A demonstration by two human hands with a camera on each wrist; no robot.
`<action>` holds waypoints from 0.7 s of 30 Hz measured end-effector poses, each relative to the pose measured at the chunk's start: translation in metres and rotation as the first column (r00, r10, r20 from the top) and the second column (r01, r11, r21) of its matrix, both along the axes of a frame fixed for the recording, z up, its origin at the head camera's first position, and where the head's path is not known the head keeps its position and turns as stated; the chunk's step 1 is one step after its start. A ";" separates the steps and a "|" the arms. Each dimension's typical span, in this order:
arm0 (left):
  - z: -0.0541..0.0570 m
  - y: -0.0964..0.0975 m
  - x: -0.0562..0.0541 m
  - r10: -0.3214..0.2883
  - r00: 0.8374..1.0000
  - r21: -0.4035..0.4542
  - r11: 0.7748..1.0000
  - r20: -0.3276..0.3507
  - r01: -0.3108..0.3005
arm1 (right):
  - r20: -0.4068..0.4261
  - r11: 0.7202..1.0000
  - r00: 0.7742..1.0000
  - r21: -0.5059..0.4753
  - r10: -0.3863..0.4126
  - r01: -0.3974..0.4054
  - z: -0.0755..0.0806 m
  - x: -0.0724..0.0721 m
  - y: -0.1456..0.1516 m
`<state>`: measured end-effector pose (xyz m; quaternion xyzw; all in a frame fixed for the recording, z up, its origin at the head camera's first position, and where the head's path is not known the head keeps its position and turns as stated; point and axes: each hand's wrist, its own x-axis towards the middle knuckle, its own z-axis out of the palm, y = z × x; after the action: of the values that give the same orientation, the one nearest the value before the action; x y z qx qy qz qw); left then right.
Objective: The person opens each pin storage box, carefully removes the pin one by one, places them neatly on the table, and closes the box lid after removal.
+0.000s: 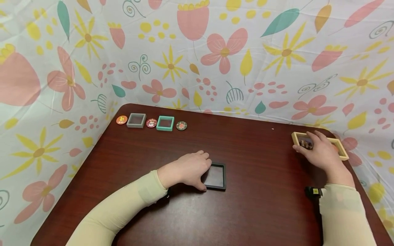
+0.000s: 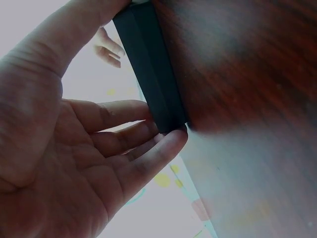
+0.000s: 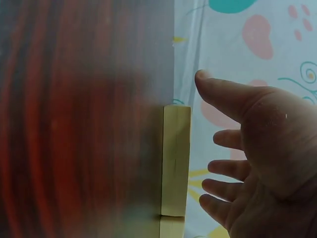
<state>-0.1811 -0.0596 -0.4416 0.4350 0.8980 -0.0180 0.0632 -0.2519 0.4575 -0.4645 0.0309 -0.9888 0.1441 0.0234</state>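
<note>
In the head view my left hand [image 1: 192,169] holds a shallow black square frame [image 1: 223,177] on the table, thumb at its near edge and fingers at the far edge. The left wrist view shows the dark side of this black frame [image 2: 151,69] between thumb and fingertips. Over at the far right my right hand [image 1: 323,152] is above pale yellow square frames [image 1: 342,150], its fingers spread. The right wrist view has the right hand [image 3: 257,163] apart from the pale frames [image 3: 176,163], which stand end to end. Small brown things [image 1: 306,144] show beside the thumb.
Along the back left of the brown table [image 1: 252,212] lie an orange round badge [image 1: 121,119], a grey frame [image 1: 128,121], a red-pink badge [image 1: 151,123], a teal frame [image 1: 165,128] and a dark green badge [image 1: 181,125]. A flower-patterned cloth [image 1: 215,82] hangs behind.
</note>
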 end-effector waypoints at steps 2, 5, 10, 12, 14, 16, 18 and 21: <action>0.000 0.000 0.000 0.001 1.000 0.002 1.000 0.003 -0.001 | 0.011 1.000 1.000 -0.005 0.007 -0.006 -0.002 -0.001 0.001; -0.001 0.000 0.001 0.003 1.000 0.001 1.000 0.005 -0.003 | 0.036 0.999 0.999 -0.026 0.022 -0.021 -0.005 -0.003 0.002; 0.001 0.000 0.001 0.006 1.000 -0.008 1.000 0.014 -0.006 | 0.070 0.998 0.996 -0.049 0.051 -0.048 -0.008 -0.003 0.004; 0.001 0.001 0.001 0.008 1.000 -0.008 1.000 0.015 -0.008 | 0.075 0.997 0.995 -0.047 0.058 -0.055 -0.009 -0.002 0.004; 0.001 0.000 0.001 0.008 1.000 -0.009 1.000 0.015 -0.008 | 0.075 0.997 0.995 -0.041 0.067 -0.064 -0.010 -0.003 0.004; 0.001 0.000 0.001 0.008 1.000 -0.009 1.000 0.012 -0.008 | 0.067 0.997 0.995 -0.033 0.074 -0.072 -0.010 -0.003 0.003; 0.001 0.000 0.001 0.007 1.000 -0.008 1.000 0.008 -0.007 | 0.055 0.996 0.995 -0.025 0.085 -0.084 -0.010 -0.004 0.002; 0.001 0.000 0.001 0.008 1.000 -0.006 1.000 0.006 -0.008 | 0.042 0.996 0.995 -0.013 0.092 -0.091 -0.010 -0.004 0.000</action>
<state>-0.1806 -0.0601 -0.4410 0.4314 0.8994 -0.0191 0.0674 -0.2561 0.4572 -0.4744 0.0731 -0.9858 0.1512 -0.0042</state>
